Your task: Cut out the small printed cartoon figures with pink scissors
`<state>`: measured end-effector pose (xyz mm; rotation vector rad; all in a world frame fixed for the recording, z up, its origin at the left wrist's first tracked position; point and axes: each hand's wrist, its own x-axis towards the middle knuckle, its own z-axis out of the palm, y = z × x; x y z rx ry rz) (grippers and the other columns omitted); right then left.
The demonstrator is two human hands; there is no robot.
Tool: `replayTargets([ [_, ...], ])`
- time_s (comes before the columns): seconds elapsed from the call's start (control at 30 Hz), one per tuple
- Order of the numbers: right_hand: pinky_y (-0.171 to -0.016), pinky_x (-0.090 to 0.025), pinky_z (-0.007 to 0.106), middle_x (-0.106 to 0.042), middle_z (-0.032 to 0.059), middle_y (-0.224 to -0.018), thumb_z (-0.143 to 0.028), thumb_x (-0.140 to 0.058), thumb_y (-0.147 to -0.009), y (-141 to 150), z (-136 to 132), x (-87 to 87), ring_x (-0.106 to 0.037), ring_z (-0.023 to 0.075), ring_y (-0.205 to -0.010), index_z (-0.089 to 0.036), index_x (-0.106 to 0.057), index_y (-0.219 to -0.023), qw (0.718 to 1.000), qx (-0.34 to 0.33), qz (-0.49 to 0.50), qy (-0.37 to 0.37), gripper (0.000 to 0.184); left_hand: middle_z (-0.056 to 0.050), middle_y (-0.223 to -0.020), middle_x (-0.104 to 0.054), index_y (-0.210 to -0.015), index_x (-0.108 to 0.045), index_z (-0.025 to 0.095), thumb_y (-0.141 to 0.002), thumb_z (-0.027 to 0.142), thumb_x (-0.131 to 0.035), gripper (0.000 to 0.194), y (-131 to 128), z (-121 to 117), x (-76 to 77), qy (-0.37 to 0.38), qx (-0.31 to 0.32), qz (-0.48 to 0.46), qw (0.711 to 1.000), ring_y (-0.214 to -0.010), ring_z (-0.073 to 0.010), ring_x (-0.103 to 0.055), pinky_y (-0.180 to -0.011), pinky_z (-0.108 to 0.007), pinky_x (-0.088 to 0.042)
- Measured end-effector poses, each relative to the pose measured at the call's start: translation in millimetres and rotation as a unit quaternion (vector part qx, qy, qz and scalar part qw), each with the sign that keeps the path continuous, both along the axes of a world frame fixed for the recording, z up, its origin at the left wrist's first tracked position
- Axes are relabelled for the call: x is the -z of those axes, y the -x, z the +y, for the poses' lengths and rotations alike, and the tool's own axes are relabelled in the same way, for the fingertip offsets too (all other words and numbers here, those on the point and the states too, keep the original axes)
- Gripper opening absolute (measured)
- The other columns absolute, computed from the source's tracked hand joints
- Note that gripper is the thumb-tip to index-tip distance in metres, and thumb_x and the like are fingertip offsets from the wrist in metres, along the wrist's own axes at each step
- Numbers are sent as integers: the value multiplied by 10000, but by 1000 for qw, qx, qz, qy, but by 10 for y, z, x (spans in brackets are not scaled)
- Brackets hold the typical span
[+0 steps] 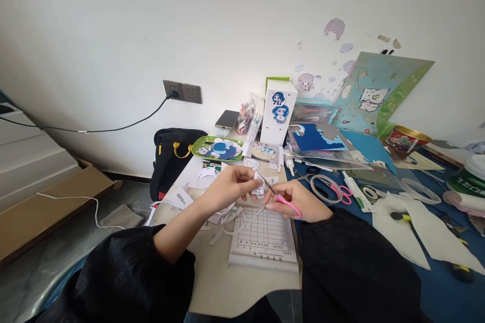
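Observation:
Between the fingers of my left hand (237, 184) is a small white paper cutout (259, 187) with a black line drawing. My right hand (293, 199) is closed around pink-handled scissors (287, 206), whose blades reach up to the edge of that paper. A thin paper strip hangs near the right fingers. Below both hands lies a pad with a printed grid form (263, 242). Curled white paper strips (229, 222) lie to its left, under the left wrist. Other line-drawn cutouts (252, 164) rest just beyond the hands.
A green tray (195, 147) of cutouts and a white box (278, 111) stand at the back. To the right, the blue surface holds another pair of pink scissors (345, 194), clear tape roll, glue tubes and white sheets (394, 227). A black bag (166, 156) stands at left.

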<state>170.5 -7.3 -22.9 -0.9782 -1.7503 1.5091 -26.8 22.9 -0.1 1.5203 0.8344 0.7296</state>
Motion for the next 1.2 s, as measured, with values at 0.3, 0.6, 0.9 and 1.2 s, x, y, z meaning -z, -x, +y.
replayTargets([
  [0.3, -383, -214, 192, -347, -82, -492, -273, -714, -700, 10, -6, -1, -253, 45, -404, -134, -649, -774, 1000, 13, -1, 2, 170, -14, -618, -619, -696, -591, 135, -755, 317, -611, 193, -32, 24, 5, -2, -11, -16, 1000, -560, -121, -585, -463, -203, -410],
  [0.6, -390, -229, 195, -381, -73, -496, -308, -696, -714, 18, -22, -30, -280, 48, -409, -120, -657, -790, 1000, 7, -14, -1, 207, 20, -575, -568, -655, -579, 152, -731, 312, -633, 186, -4, 2, -13, 6, 16, 2, 1000, -539, -109, -538, -465, -198, -420],
  [0.9, -393, -234, 194, -399, -68, -509, -312, -719, -684, 28, -19, -21, -296, 55, -430, -119, -658, -773, 1000, -6, -20, 12, 221, 3, -611, -586, -680, -615, 150, -724, 316, -621, 172, 54, 48, -40, -3, 34, 49, 998, -556, -121, -565, -482, -203, -422],
  [1.2, -350, -258, 189, -425, -84, -481, -368, -675, -730, 19, 44, 10, -346, 45, -332, -154, -584, -773, 991, 131, 31, -14, 237, -2, -618, -594, -673, -626, 155, -723, 381, -624, 232, 111, 96, -71, -61, -31, 84, 994, -550, -119, -535, -473, -204, -390],
])
